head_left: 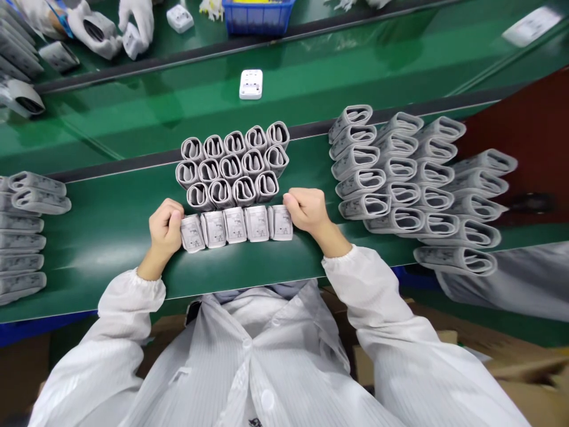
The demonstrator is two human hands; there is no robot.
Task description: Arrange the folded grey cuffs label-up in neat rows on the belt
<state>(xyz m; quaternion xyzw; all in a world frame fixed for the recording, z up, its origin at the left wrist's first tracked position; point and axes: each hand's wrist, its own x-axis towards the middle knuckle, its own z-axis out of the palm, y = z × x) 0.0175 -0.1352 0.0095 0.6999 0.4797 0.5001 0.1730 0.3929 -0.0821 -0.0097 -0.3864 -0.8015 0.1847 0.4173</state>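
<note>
The left hand (pixel 166 228) is curled into a fist, its fingers drawn narrow and its thumb against the left end of a row of five grey rolls (pixel 235 225); the right hand (pixel 307 209) is closed the same way on the right end, so the row is held between the two sets of fingers. These rolls sit side by side on the green table (pixel 106 237), their printed faces in view. Just past the fingers, a block of standing rolls (pixel 230 166) fills three rows with the coiled ends showing; I cannot tell whether its nearest row touches the five in hand. To the right of the right fingers, a bigger stack of rolls (pixel 402 169) lies in several columns, and well to the left of the left fingers there is another pile of rolls (pixel 21 242). Farther ahead of the fingers, a small white box (pixel 251 84) rests on a green belt (pixel 169 98), with a blue bin (pixel 258 18) beyond it. Far ahead and left of the left fingers, another person's gloved hands (pixel 140 18) hold a roll and a small white case (pixel 132 40)
</note>
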